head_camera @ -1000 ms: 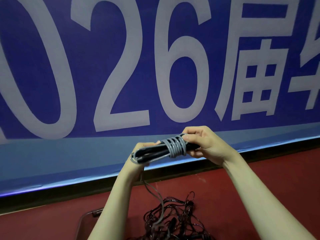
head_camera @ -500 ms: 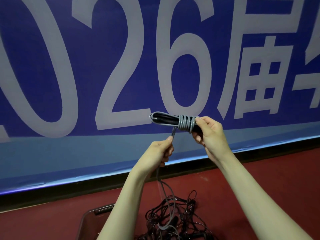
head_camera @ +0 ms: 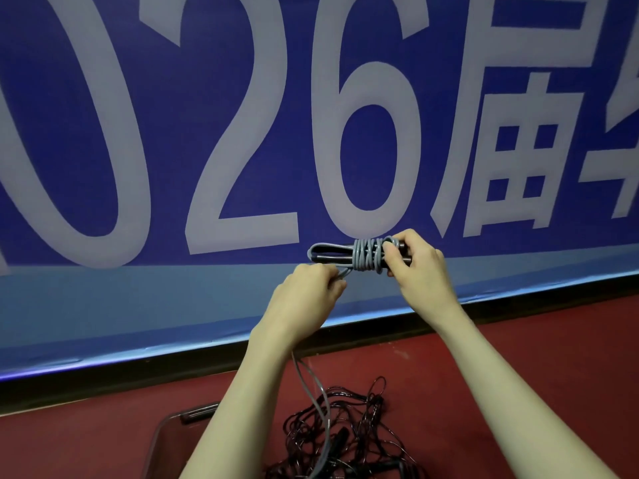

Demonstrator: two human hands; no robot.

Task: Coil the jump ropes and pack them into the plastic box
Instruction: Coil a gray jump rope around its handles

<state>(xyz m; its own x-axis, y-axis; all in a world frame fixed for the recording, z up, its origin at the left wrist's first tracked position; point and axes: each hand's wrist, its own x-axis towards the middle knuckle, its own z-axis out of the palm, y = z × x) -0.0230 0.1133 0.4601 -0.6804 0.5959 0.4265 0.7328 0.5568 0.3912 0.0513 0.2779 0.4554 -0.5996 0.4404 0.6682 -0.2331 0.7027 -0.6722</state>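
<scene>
Fingers (head_camera: 389, 252) of right hand (head_camera: 420, 267) curl round the wrapped end of a grey rope (head_camera: 366, 258), thumb pressing the turns against dark handles (head_camera: 326, 259). Left hand (head_camera: 307, 292) pinches the free strand just below the bundle, fingers closed on it. Bundle held up in the air, level, loop end pointing left, in front of a blue banner (head_camera: 103, 299). Loose grey tail (head_camera: 311, 385) hangs past the left forearm to a black tangle (head_camera: 349, 430) of ropes on the red floor (head_camera: 518, 357).

Box (head_camera: 162, 430): clear plastic, only part shows at the lower left; a dark handle lies against its far rim.

Step, as judged: winding turns round the folded grey rope, not yet finished, much tail left. Next move likely calls for carrying the strand round again, keeping tension, then tucking the end before boxing. Black tangle untouched.
</scene>
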